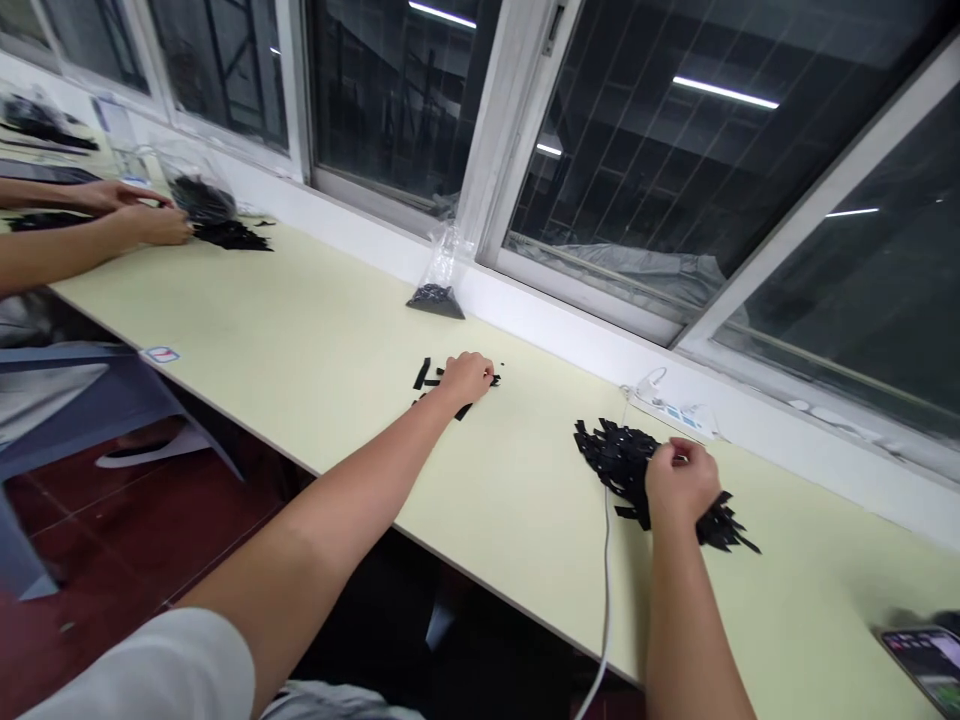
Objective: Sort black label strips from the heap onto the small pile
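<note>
My left hand (468, 380) is closed over a small group of black strips (422, 374) on the pale yellow table (322, 320); what its fingers pinch is too small to make out. Over a larger pile of black strips (616, 456) at the right, my right hand (682, 480) has its thumb and fingertips together, and anything between them cannot be made out. A clear plastic bag (442, 270) with small black pieces in its bottom stands behind my left hand, against the wall.
A white power strip (671, 412) lies by the wall; its cable crosses the table beside the right pile. A phone (926, 660) is at the right edge. Another person's hands (146, 215) work near black strips and a bag at far left.
</note>
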Demonstrator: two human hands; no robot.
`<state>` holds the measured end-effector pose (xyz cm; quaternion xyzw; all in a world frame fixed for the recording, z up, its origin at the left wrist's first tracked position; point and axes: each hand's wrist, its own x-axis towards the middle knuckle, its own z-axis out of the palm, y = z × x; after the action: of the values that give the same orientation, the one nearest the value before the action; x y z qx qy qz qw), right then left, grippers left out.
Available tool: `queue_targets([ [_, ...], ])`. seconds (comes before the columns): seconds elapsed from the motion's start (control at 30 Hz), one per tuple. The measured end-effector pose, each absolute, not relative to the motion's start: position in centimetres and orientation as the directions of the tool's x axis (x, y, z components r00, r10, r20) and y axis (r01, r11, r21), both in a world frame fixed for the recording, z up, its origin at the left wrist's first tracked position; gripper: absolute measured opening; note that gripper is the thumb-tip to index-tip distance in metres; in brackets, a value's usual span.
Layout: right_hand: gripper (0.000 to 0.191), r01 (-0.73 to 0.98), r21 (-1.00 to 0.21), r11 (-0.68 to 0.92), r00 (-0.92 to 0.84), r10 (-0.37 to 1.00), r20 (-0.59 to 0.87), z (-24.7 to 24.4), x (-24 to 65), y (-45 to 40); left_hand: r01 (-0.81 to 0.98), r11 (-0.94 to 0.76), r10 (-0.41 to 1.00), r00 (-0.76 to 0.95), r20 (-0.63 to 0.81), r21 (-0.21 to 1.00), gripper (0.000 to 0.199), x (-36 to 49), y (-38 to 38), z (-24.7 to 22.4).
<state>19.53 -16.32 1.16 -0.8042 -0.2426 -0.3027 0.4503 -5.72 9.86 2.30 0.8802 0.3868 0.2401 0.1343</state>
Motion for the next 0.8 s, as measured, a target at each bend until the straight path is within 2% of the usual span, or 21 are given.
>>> queue_targets([
  [0.1,0.023,0.657,-0.655,-0.373,0.750,0.242,0.615,1.1,18.3,-15.4,0.494,-0.751,0.655,0.638,0.405,0.437,0.026,-4.7,7.5,3.0],
  [0.2,0.030,0.552,-0.816,-0.171,0.778,0.458,0.431,0.9,16.5,-14.3,0.289,-0.838,0.483,0.788,0.382,0.463,0.025,-3.5,4.3,3.1],
  [0.27,0.041,0.419,-0.907,-0.048,0.703,0.650,0.290,0.8,15.1,-13.5,0.166,-0.864,0.363,0.859,0.361,0.475,0.023,-2.7,2.4,2.6],
  [0.37,0.050,0.334,-0.942,0.000,0.508,0.842,0.180,0.3,13.3,-12.5,0.077,-0.869,0.263,0.909,0.324,0.489,0.021,-2.1,0.8,1.8],
  [0.47,0.052,0.338,-0.941,-0.023,0.419,0.899,0.128,-0.3,12.5,-12.0,0.074,-0.854,0.261,0.918,0.299,0.516,0.018,-1.9,0.6,1.1],
  [0.6,0.048,0.327,-0.944,-0.041,0.393,0.915,0.096,-1.0,12.7,-11.9,0.076,-0.837,0.270,0.919,0.287,0.542,0.018,-2.0,0.8,1.0],
  [0.8,0.049,0.222,-0.974,-0.036,0.438,0.897,0.067,-0.9,12.9,-12.0,0.021,-0.797,0.253,0.919,0.303,0.604,0.015,-2.3,0.5,1.9],
])
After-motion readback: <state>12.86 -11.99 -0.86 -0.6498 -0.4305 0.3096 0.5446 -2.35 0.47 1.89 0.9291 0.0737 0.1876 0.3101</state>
